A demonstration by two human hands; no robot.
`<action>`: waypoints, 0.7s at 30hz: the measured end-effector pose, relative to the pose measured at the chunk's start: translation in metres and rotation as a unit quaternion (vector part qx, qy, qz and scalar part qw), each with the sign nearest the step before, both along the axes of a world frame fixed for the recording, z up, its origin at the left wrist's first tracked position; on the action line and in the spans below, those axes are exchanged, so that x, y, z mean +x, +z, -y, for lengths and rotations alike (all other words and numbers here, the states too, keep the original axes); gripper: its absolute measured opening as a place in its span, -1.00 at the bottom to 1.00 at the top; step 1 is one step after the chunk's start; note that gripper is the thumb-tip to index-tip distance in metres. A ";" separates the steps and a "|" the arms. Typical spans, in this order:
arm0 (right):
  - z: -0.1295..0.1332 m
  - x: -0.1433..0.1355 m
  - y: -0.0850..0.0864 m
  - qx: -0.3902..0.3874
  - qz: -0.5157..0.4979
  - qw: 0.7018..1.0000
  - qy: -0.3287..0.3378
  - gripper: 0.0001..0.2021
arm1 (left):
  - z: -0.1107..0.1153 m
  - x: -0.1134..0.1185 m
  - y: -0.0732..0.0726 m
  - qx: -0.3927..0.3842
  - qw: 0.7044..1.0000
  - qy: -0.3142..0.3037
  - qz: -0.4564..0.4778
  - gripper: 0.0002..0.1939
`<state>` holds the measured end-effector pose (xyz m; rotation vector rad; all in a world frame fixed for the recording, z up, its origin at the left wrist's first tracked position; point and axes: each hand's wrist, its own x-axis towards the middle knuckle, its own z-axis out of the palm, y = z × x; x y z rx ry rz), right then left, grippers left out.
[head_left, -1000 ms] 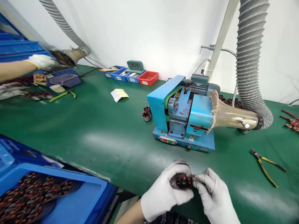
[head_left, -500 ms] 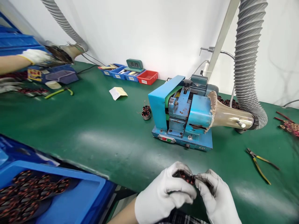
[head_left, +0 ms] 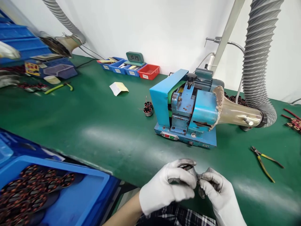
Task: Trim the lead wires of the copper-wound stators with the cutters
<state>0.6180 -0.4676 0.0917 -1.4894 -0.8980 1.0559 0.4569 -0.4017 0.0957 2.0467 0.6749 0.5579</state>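
Note:
My left hand (head_left: pixel 170 183), in a white glove with dark fingertips, is wrapped round a ring-shaped metal part (head_left: pixel 192 172) near the table's front edge. Its metal side shows between my fingers. My right hand (head_left: pixel 217 188), gloved too, is pinched close against the part's right side; what lies between its fingertips is too small to make out. Beyond my hands stands a blue machine (head_left: pixel 185 110) with a metal funnel (head_left: pixel 240 113). Two similar copper-wound rings (head_left: pixel 148 110) sit left of the machine.
Cutting pliers (head_left: pixel 261 157) lie at the right. A blue bin (head_left: pixel 77 194) with several wound rings is at the lower left. Small trays (head_left: pixel 149 72), a clock (head_left: pixel 134 57) and folded paper (head_left: pixel 118 88) are at the back. Another person's gloved hand (head_left: pixel 9 51) is far left.
The part in my left hand has turned, showing its metal side instead of its windings. The other person's upper hand has moved left. The view has shifted slightly.

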 end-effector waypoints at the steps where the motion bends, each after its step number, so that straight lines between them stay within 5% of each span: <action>1: 0.000 0.001 -0.001 -0.003 0.006 1.000 0.012 -0.66 | 0.000 -0.001 0.000 0.002 1.000 -0.013 0.015 -0.85; 7: 0.001 0.000 -0.013 -0.023 -0.001 0.999 0.025 -0.69 | -0.001 -0.003 0.002 0.010 1.000 0.006 0.023 -0.60; 10: 0.004 0.000 -0.020 0.017 0.130 0.991 0.001 -0.78 | -0.005 -0.004 0.005 -0.062 0.997 -0.038 0.035 -0.71; 13: 0.006 -0.003 -0.025 0.018 0.212 0.977 -0.015 -0.81 | -0.002 -0.003 0.001 -0.030 0.998 -0.046 0.023 -0.82; 16: 0.005 -0.005 -0.031 -0.045 0.060 0.997 0.014 -0.78 | 0.006 0.001 -0.014 0.088 0.995 0.029 -0.040 -0.61; 19: 0.000 -0.003 -0.036 -0.093 -0.149 0.983 0.046 -0.72 | 0.010 0.004 -0.032 0.156 0.983 0.063 -0.079 -0.50; 21: -0.004 0.002 -0.036 -0.109 -0.125 0.982 0.091 -0.72 | 0.007 0.004 -0.040 0.135 0.986 0.058 -0.076 -0.61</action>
